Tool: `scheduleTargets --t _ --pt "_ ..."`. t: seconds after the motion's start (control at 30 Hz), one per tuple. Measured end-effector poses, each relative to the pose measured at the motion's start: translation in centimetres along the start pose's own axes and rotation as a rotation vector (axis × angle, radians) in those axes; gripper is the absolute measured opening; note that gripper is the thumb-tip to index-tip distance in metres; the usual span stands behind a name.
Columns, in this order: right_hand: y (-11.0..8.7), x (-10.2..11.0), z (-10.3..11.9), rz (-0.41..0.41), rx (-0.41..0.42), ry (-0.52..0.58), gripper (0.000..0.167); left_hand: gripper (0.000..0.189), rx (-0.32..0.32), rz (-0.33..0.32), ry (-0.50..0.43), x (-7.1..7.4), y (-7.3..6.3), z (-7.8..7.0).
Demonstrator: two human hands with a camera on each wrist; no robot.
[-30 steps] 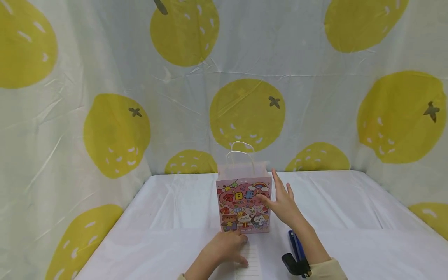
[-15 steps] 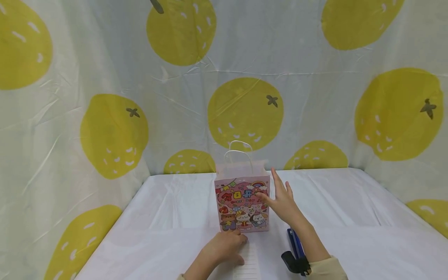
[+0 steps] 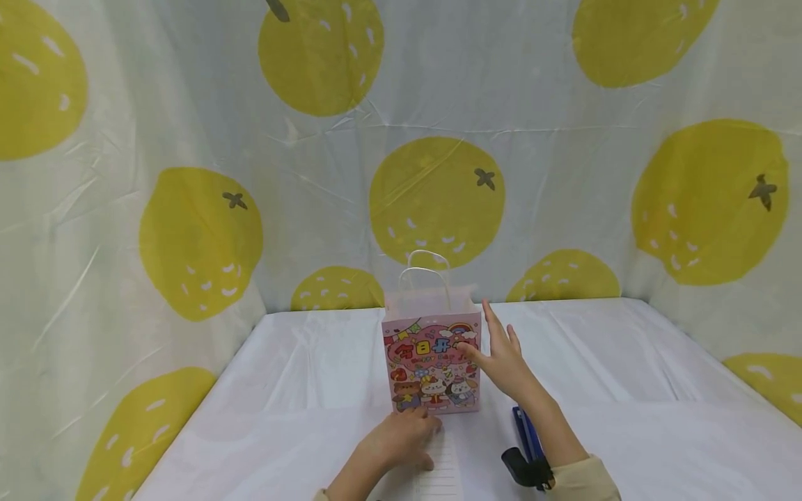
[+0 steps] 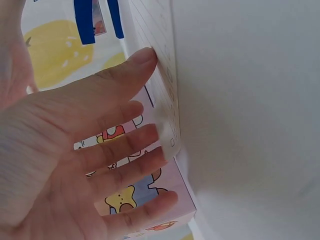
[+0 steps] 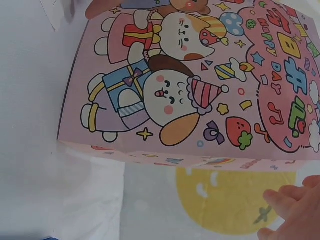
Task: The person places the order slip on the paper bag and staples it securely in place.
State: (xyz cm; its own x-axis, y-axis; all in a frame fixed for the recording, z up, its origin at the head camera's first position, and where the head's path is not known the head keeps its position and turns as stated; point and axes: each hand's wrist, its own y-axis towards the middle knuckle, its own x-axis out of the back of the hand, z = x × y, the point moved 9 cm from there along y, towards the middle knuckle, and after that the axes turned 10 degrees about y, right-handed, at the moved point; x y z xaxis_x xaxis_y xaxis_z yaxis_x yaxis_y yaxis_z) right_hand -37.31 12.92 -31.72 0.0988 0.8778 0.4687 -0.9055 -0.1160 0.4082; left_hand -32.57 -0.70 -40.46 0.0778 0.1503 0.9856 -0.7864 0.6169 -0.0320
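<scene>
A pink paper gift bag (image 3: 432, 365) printed with cartoon animals stands upright, its two white handles raised. My left hand (image 3: 401, 440) lies low in front of it, over a narrow lined sheet of paper (image 3: 446, 476). In the left wrist view the thumb tip meets the sheet's lined face (image 4: 159, 75), and the other fingers reach out fairly straight near the bag's base. Beside the bag's right edge is my right hand (image 3: 506, 365), fingers spread and holding nothing; its thumb overlaps the bag's front in the head view. Its fingertips show (image 5: 290, 202) apart from the bag's side.
A slim blue object (image 3: 528, 431), perhaps a stapler, lies beneath the right forearm. A black wrist-worn piece (image 3: 526, 471) sits by the right cuff. White cloth (image 3: 301, 390) covers the table, and a curtain with yellow fruit prints (image 3: 313, 195) hangs behind and at the sides.
The head view has shifted slightly, so everything appears a little farther left and higher. Both hands keep nearly the same places by the bag.
</scene>
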Motion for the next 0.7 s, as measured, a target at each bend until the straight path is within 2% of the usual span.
scheduleTargets --t 0.33,0.57,0.7 --pt "0.1 -0.1 -0.3 0.007 -0.022 0.029 0.092 0.056 0.024 0.07 -0.204 -0.7 0.3 0.2" --pt "0.1 -0.2 -0.3 0.004 -0.018 0.035 0.091 0.041 -0.032 0.017 -0.21 -0.1 0.1 0.0" --pt "0.2 -0.2 -0.2 0.008 -0.003 0.039 0.091 0.037 -0.037 -0.068 -0.241 0.8 0.4 0.3"
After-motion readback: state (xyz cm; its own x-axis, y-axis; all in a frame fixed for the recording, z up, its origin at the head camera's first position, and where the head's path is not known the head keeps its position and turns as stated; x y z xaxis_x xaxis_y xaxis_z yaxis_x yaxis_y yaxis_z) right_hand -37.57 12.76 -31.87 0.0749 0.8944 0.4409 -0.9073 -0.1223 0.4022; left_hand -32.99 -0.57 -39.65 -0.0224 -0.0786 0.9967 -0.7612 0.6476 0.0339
